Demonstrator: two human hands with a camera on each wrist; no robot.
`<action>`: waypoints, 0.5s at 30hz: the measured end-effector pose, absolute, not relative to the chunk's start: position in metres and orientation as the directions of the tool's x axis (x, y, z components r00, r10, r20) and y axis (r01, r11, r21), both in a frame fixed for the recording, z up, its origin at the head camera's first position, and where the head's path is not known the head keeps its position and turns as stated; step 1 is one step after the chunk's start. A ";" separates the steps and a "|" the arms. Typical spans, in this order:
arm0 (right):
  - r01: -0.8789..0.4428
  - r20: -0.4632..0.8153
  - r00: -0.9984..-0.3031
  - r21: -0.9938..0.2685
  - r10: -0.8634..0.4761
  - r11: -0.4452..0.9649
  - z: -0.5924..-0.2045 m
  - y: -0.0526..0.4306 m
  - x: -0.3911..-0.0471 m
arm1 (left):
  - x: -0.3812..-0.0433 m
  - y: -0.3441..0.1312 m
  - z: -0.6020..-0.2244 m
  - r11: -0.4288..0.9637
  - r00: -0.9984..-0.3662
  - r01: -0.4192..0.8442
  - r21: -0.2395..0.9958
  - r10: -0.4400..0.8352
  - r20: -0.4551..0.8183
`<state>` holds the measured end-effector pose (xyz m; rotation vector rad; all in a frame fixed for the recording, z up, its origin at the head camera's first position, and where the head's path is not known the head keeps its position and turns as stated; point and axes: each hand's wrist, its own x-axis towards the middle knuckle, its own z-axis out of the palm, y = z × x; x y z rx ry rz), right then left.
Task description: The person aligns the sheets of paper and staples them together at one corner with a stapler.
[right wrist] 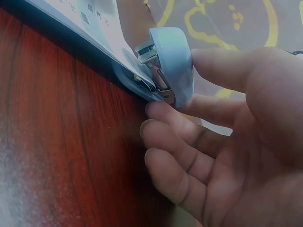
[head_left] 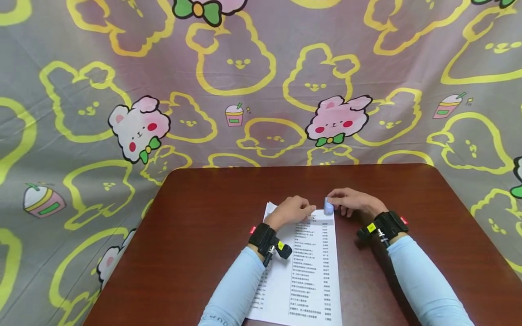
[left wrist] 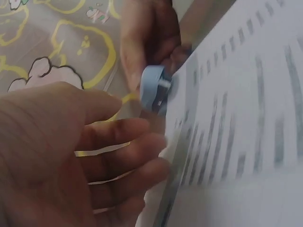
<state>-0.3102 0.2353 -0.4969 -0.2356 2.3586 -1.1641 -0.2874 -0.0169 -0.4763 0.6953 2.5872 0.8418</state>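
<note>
A small light-blue stapler (head_left: 328, 206) sits at the far right corner of a stack of printed paper (head_left: 311, 267). My right hand (head_left: 354, 201) pinches the stapler between thumb and fingers. In the right wrist view, the paper's corner lies between the open jaws of the stapler (right wrist: 176, 61), with its metal parts showing. My left hand (head_left: 290, 210) is over the paper's far edge, left of the stapler. The left wrist view has its fingers (left wrist: 137, 156) loosely bent and apart, with nothing gripped, close to the sheets' edge.
The paper lies on a dark reddish-brown table (head_left: 195, 226). A patterned cloth (head_left: 261, 104) with yellow outlines and cartoon rabbits hangs behind the table and along its sides. Each wrist wears a black strap with a small camera.
</note>
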 end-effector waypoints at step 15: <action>0.058 -0.344 -0.872 -0.779 -0.348 0.625 -0.498 0.235 -0.309 | -0.284 -0.063 -0.478 0.765 -0.907 0.396 0.507 0.414 0.084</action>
